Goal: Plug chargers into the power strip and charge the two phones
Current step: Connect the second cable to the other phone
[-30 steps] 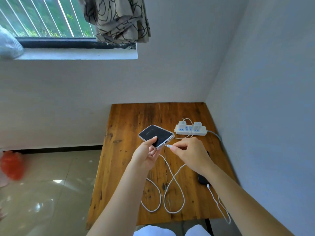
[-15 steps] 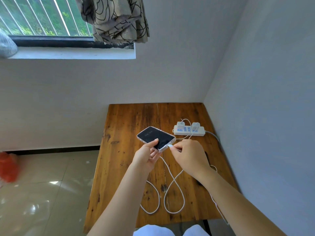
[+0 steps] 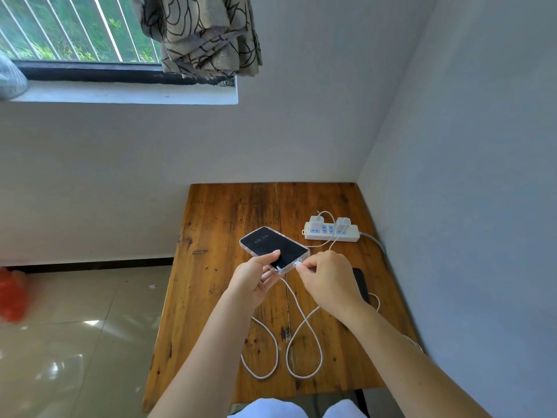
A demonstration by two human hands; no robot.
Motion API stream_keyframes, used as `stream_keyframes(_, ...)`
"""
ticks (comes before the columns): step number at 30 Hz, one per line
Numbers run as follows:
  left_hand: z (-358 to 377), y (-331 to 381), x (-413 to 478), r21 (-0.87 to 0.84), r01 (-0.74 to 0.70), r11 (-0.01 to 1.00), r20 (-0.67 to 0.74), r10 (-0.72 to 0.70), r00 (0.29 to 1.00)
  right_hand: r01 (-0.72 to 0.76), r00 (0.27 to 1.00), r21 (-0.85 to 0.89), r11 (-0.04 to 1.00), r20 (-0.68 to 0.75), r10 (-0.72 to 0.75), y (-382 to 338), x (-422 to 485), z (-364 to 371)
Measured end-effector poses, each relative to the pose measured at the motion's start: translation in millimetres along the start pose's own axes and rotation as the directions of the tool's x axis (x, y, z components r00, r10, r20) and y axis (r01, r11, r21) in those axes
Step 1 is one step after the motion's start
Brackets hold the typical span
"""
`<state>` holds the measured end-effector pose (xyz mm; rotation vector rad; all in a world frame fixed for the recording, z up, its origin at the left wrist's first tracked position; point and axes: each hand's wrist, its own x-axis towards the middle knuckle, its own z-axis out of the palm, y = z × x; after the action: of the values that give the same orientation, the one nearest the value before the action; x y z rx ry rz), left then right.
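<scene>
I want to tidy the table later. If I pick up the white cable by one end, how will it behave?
The white cable is probably floppy: it lies in loose loops on the table. It looks thin, so likely light. Lifting one end may drag the rest and tug the phone held by the left hand, as the right hand holds its plug there.

Looks like a plain room in someone's home: small worn wooden table (image 3: 223, 267) shoved into a corner of bare white walls (image 3: 301, 131), glossy tiled floor (image 3: 75, 327), a patterned curtain (image 3: 202, 34) bunched over a barred window (image 3: 75, 28) with greenery outside.
</scene>
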<state>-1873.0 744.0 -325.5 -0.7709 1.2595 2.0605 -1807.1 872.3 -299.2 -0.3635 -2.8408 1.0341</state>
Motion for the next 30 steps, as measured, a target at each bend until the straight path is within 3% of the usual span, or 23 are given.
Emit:
stream_keyframes(9,-6,0,-3,0.015,0.023,1.0,0.036,-0.023,0.999,-0.115,0.977,0.203,0.972,0.201,0.074,10,-1,-1)
stream_keyframes(30,-11,-1,1,0.015,0.02,1.0,0.083,-0.022,0.996,-0.093,0.968,0.19,0.977,0.247,0.044,20,3,1)
